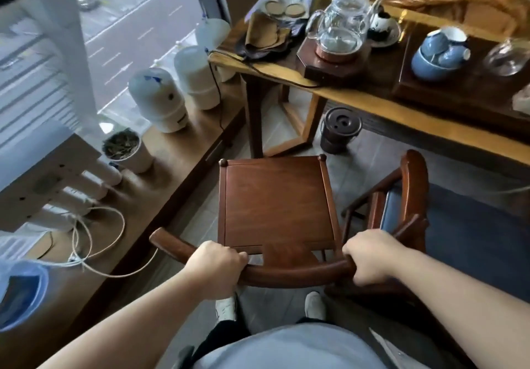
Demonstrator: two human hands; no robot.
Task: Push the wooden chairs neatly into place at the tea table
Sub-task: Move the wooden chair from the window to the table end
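Observation:
A reddish-brown wooden chair with a square seat stands in front of me, its front edge close to the leg of the tea table. My left hand grips the curved back rail on the left side. My right hand grips the same rail on the right. A second wooden chair with a blue seat cushion stands just to the right, beside the first chair and near the table's long edge.
The table carries a glass teapot on a heater, blue cups, coasters and a brown cloth. A dark round bucket sits on the floor under the table. White tanks and a pot line the window ledge at left, with loose cables.

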